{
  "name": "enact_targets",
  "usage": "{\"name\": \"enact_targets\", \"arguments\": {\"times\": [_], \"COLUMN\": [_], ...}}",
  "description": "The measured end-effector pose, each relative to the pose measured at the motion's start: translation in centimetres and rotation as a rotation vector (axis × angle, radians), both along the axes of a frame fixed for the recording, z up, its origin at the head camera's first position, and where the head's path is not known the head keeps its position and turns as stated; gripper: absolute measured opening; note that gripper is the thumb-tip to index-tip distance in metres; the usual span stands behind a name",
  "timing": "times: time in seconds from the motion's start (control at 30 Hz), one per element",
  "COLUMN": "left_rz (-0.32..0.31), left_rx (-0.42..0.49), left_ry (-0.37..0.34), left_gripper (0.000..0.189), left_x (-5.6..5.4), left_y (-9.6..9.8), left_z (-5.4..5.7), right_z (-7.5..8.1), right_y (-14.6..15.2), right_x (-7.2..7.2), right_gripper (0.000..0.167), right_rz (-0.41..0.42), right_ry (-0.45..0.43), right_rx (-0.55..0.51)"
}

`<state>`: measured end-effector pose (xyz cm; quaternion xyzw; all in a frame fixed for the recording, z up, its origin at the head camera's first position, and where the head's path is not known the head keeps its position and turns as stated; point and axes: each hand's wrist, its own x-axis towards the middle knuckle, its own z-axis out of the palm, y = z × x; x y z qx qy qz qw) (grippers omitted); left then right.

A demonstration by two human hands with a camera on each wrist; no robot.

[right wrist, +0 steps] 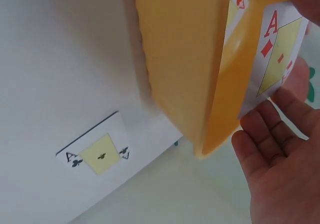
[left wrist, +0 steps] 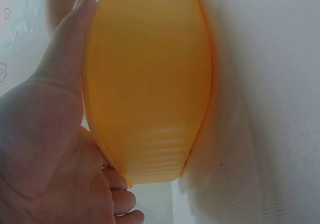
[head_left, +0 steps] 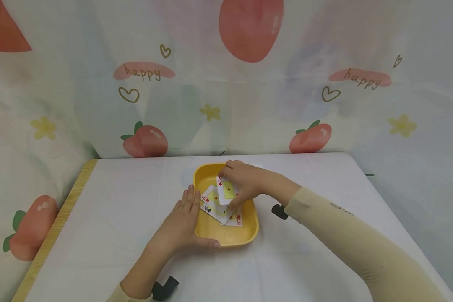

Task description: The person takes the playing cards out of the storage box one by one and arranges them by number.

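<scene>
A yellow tray (head_left: 226,237) stands on the white-covered table with several playing cards in it. Among them I make out a two of clubs (head_left: 215,212), with an ace of hearts (head_left: 206,198) partly under it. Above these, my right hand (head_left: 246,179) pinches an ace of diamonds (head_left: 226,191) between thumb and fingers, its face showing in the right wrist view too. My left hand (head_left: 179,226) rests against the tray's near left side, fingers straight along the rim and thumb on the front edge. The left wrist view shows the tray's outer wall (left wrist: 150,84) beside the palm.
An ace of clubs (right wrist: 101,155) lies face up on the table outside the tray in the right wrist view. Wood-coloured edging (head_left: 53,235) runs down the table's left side. A printed cloth (head_left: 226,84) hangs behind the table.
</scene>
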<state>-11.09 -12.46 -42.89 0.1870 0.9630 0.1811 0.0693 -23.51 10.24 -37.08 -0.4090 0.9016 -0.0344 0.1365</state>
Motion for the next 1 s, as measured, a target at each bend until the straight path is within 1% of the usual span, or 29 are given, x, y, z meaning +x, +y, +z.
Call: {"name": "enact_targets", "arguments": {"times": [0.17,0.37,0.5,0.63,0.73,0.83,1.0], "left_rz": [0.003,0.013,0.02,0.018,0.02,0.022,0.02], "left_rx": [0.002,0.01,0.01,0.014,0.023,0.028,0.029], "left_ry": [0.001,-0.009,-0.021,-0.024,-0.021,-0.021,-0.02], "left_gripper": [0.145,0.146,0.147,0.147,0.147,0.147,0.147], "left_x": [0.0,-0.1,0.0,-0.1,-0.1,0.0,0.0], "left_y": [0.0,0.1,0.1,0.1,0.2,0.2,0.2], "left_z": [0.0,0.1,0.1,0.2,0.2,0.2,0.1], "right_z": [0.9,2.2,2.9,3.3,3.5,3.3,2.7], "right_y": [0.9,2.3,3.5,4.8,5.8,6.9,8.3], "right_x": [-0.2,-0.7,-1.0,-1.4,-1.8,-2.2,-2.7], "right_gripper": [0.086,0.086,0.084,0.083,0.082,0.082,0.082], "right_rz": [-0.026,-0.07,-0.089,-0.11,-0.12,-0.136,-0.208], "right_ry": [0.024,0.016,0.028,0.047,0.058,0.06,0.048], "right_rx": [0.005,-0.044,-0.08,-0.094,-0.104,-0.11,-0.098]}}
